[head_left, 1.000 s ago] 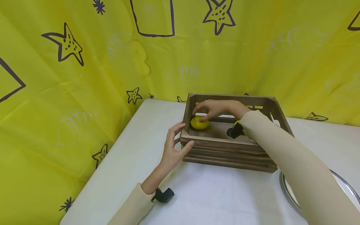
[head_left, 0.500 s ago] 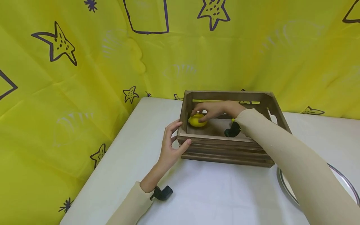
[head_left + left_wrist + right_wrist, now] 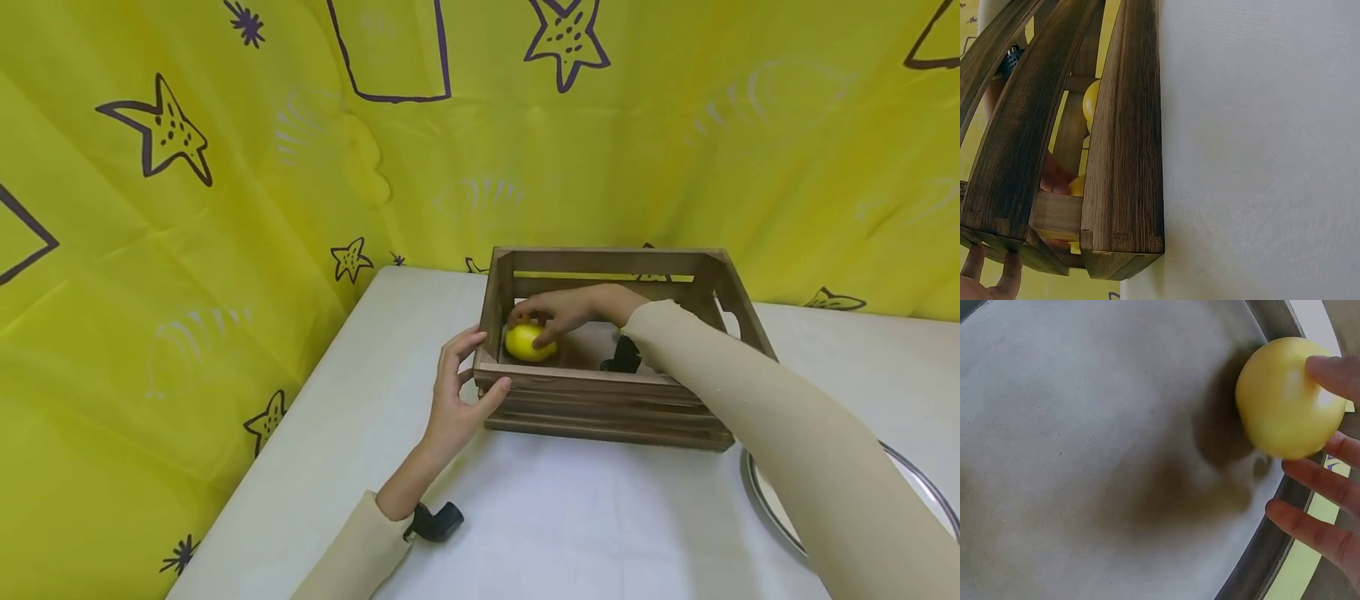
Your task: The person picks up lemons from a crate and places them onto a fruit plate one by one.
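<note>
The right hand (image 3: 567,308) grips a lemon (image 3: 527,343), thumb on the near side and fingers round the other, reaching down inside the crate (image 3: 607,398). In the right wrist view at least one outer finger stands clear of the skin, so the hold looks partial; the smooth, rounded fruit could squirt out from under the thumb if the pinch tightens unevenly. Whether it is off the crate floor I cannot tell. Just left of those fingers is the crate's end wall, which could knock the lemon loose if the hand drifted that way. Below the right wrist hangs a black camera (image 3: 621,358), low enough to catch the front wall should the arm draw straight back. The left wrist view shows another yellow fruit (image 3: 1090,102) through the slats, apart from the fingers; a swinging wrist might set it rolling. The left hand (image 3: 456,400) holds the near corner, thumb on the front, fingers on the end; were it to slacken, a bump could slide the crate along the bench (image 3: 570,517). Under the right forearm lies a plate (image 3: 922,488).
</note>
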Available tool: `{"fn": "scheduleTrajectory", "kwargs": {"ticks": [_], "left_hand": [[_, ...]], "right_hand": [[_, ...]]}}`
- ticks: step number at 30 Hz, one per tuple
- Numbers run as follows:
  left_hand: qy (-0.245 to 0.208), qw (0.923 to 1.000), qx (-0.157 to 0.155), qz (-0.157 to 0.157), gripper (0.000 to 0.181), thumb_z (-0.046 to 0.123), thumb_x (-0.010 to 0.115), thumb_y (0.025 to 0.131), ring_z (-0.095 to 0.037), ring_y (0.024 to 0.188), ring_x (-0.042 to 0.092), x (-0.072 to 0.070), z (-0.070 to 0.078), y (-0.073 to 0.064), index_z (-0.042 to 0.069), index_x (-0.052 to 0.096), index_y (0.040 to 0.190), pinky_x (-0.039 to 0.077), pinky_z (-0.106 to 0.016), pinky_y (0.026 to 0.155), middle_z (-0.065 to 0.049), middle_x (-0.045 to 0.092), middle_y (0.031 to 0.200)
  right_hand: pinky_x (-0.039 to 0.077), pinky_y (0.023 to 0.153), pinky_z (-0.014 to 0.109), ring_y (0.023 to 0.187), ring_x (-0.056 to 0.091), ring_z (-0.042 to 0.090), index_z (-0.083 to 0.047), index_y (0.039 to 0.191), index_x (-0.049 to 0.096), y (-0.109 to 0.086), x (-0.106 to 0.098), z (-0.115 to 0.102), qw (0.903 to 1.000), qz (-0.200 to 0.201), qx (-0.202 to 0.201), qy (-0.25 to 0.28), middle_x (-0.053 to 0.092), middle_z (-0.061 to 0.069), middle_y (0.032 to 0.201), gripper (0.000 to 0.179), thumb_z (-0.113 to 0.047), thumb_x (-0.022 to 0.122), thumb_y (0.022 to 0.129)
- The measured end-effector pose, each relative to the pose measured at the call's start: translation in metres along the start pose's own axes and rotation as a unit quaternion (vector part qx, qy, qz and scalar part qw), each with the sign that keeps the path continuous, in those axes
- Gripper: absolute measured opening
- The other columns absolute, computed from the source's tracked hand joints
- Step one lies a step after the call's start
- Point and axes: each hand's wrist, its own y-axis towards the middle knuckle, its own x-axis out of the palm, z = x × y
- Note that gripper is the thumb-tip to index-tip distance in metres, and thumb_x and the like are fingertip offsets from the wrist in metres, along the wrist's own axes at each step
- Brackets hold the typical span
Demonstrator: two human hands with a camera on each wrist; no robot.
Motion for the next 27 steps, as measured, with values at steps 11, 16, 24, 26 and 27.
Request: {"fn": "scheduleTrajectory", "kwargs": {"ticks": [11,16,24,26,27], "left_hand": [[0.012,0.9999,-0.003,-0.003,0.059,0.015,0.07,0.087,-0.032,0.134,0.04,0.004,0.0,-0.001,0.011,0.043,0.14,0.044,-0.053,0.097,-0.01,0.036,0.149],[0.01,0.9999,-0.003,-0.003,0.059,0.015,0.07,0.087,-0.032,0.134,0.04,0.003,0.0,0.0,0.01,0.043,0.14,0.044,-0.054,0.097,-0.01,0.036,0.149],[0.012,0.9999,-0.002,-0.005,0.06,0.012,0.07,0.087,-0.031,0.134,0.039,0.001,0.0,0.002,0.01,0.042,0.14,0.043,-0.054,0.097,-0.01,0.036,0.149],[0.01,0.9999,-0.001,-0.005,0.06,0.01,0.07,0.087,-0.031,0.134,0.04,0.001,0.0,0.001,0.01,0.042,0.14,0.044,-0.054,0.096,-0.011,0.036,0.149],[0.007,1.0,-0.001,-0.005,0.06,0.009,0.07,0.087,-0.031,0.134,0.04,0.001,0.0,0.001,0.009,0.042,0.14,0.044,-0.054,0.096,-0.011,0.036,0.149]], "right_hand": [[0.042,0.099,0.044,0.115,0.047,0.029,-0.009,0.134,0.05,-0.001,0.006,0.004,0.9989,-0.044,0.015,-0.01,0.047,0.015,0.136,0.05,-0.019,0.07,0.09],[0.045,0.095,0.041,0.113,0.049,0.029,-0.007,0.131,0.053,0.0,0.005,0.004,0.9989,-0.047,0.003,-0.011,0.05,0.015,0.132,0.049,-0.019,0.073,0.088],[0.046,0.089,0.038,0.108,0.051,0.027,-0.007,0.129,0.056,0.0,-0.002,0.002,0.9987,-0.048,0.012,-0.009,0.055,0.014,0.126,0.049,-0.018,0.072,0.084],[0.046,0.088,0.037,0.106,0.051,0.026,-0.006,0.129,0.056,0.001,-0.004,0.002,0.9987,-0.049,0.016,-0.004,0.054,0.013,0.125,0.049,-0.017,0.071,0.084],[0.046,0.088,0.037,0.105,0.051,0.026,-0.006,0.13,0.055,0.001,-0.004,0.002,0.9986,-0.05,0.016,-0.002,0.054,0.013,0.125,0.049,-0.016,0.071,0.084]]}}
